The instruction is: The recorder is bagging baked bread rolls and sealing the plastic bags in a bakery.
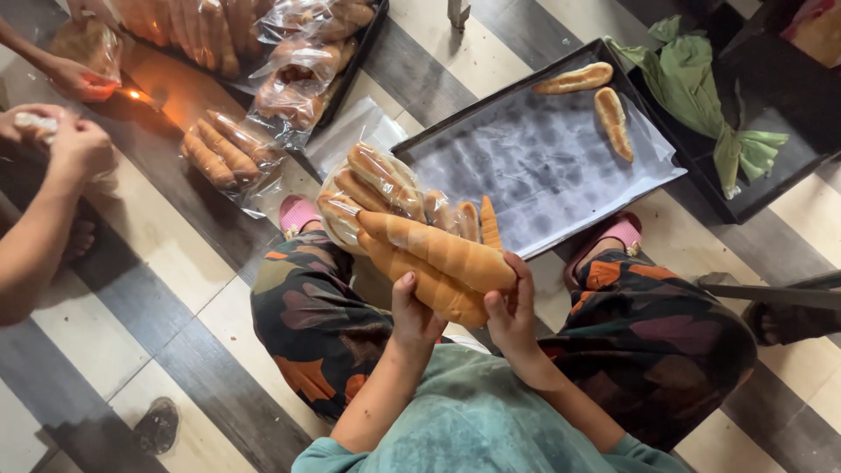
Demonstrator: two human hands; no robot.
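Note:
My left hand (412, 311) and my right hand (512, 315) together hold two long golden bread rolls (438, 258) above my lap. Their far ends point into a clear plastic bag (368, 193) that holds several more rolls. A few rolls (469, 219) lie just behind, at the near edge of a black baking tray (455, 131) lined with white paper. Two more rolls (596, 101) rest at the tray's far corner.
Another person's hands (66, 131) work at the left beside a bagged bundle of rolls (223, 153). A second tray (350, 70) with several filled bags sits at top. Green cloth (701, 96) lies on a dark tray at right. Pink slippers (298, 215) rest on the striped floor.

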